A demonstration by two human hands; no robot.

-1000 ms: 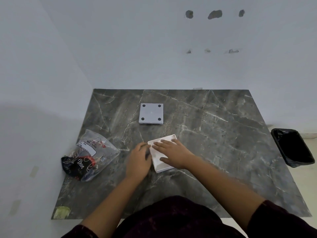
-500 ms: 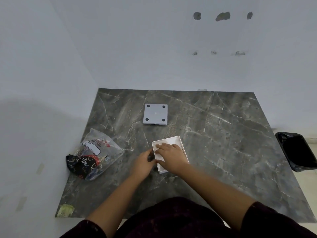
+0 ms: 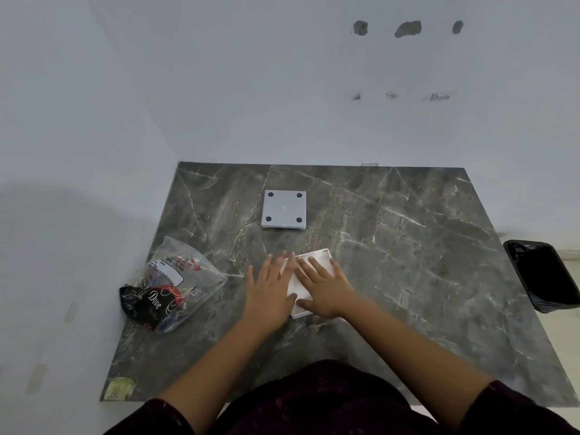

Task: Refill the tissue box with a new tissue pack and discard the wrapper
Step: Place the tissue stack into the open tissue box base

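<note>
A white open tissue box [image 3: 323, 258] lies on the dark marble table [image 3: 408, 262], with white tissues inside it. My right hand [image 3: 323, 288] lies flat on the tissues, fingers straight and spread. At the box's left edge my left hand [image 3: 270, 285] rests flat with straight fingers, its fingertips over the box's far left corner. The box's grey square lid [image 3: 284, 213], with a dark dot at each corner, sits further back on the table. The crumpled clear and black tissue wrapper [image 3: 166, 288] lies at the left of the table.
A black-lined bin [image 3: 546, 274] stands on the floor off the table's right edge. White walls close in the table at the back and left. A yellowish sticker [image 3: 119, 387] marks the near left corner.
My left hand has opened out from the box's left side and now lies flat with fingers stretched forward. My right hand has spread wider over the tissues.
</note>
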